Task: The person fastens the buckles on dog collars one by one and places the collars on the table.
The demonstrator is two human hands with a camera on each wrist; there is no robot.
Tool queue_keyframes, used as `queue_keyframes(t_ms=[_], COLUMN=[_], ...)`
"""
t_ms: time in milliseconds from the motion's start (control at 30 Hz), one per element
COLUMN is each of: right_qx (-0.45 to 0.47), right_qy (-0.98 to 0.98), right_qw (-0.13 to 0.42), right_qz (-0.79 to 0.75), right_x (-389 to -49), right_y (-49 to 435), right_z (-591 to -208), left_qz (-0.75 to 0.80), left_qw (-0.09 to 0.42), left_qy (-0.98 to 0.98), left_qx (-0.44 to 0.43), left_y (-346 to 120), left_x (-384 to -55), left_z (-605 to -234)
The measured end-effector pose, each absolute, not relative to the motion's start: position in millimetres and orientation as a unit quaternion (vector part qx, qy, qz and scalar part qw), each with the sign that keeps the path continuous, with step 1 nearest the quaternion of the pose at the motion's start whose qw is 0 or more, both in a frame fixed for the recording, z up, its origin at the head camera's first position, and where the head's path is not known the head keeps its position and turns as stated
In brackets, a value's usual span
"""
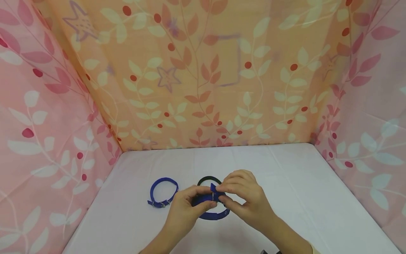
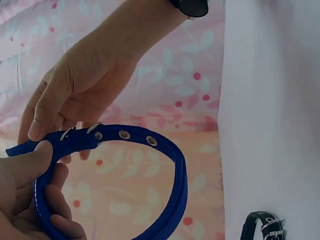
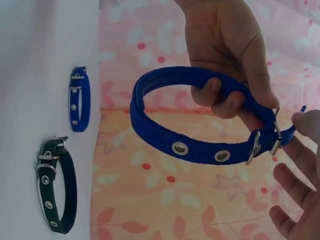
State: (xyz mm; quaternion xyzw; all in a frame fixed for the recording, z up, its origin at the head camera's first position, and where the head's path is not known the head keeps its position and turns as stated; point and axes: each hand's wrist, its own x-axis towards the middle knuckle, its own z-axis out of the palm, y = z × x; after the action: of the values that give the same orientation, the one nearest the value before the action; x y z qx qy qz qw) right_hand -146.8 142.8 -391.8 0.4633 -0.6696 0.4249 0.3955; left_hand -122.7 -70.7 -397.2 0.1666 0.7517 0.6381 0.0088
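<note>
A blue collar with metal buckle and eyelets is held up between both hands, its strap forming a loop. My left hand grips the padded band beside the buckle, fingers curled round it in the left wrist view. At the buckle, my right hand pinches the strap's free end between thumb and finger. That end sticks out through the buckle. In the right wrist view, eyelets show along the strap. Fingers partly cover the buckle in the head view.
Another blue collar, buckled into a loop, lies on the white table at left. Behind the hands lies a black collar, partly hidden. Patterned cloth walls enclose the table at the back and sides.
</note>
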Motion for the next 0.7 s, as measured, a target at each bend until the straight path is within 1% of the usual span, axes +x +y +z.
queue_keyframes(t_ms=[133, 267, 433, 700], right_qx=[0.466, 0.462, 0.454, 0.449], right_qy=[-0.669, -0.679, -0.698, -0.728], right_qw=[0.406, 0.404, 0.386, 0.347], right_qz=[0.412, 0.403, 0.397, 0.385], right_x=[-147, -149, -151, -150], right_y=[145, 148, 154, 161], right_z=[-389, -388, -389, -389], left_qz=[0.640, 0.639, 0.637, 0.646], left_qw=[-0.003, -0.020, -0.039, -0.031], left_qy=[0.750, 0.752, 0.755, 0.750], left_qx=[0.166, 0.159, 0.151, 0.135], left_y=[-71, -71, -71, -73], left_x=[-122, -122, -122, -122], left_z=[-397, -396, -396, -393])
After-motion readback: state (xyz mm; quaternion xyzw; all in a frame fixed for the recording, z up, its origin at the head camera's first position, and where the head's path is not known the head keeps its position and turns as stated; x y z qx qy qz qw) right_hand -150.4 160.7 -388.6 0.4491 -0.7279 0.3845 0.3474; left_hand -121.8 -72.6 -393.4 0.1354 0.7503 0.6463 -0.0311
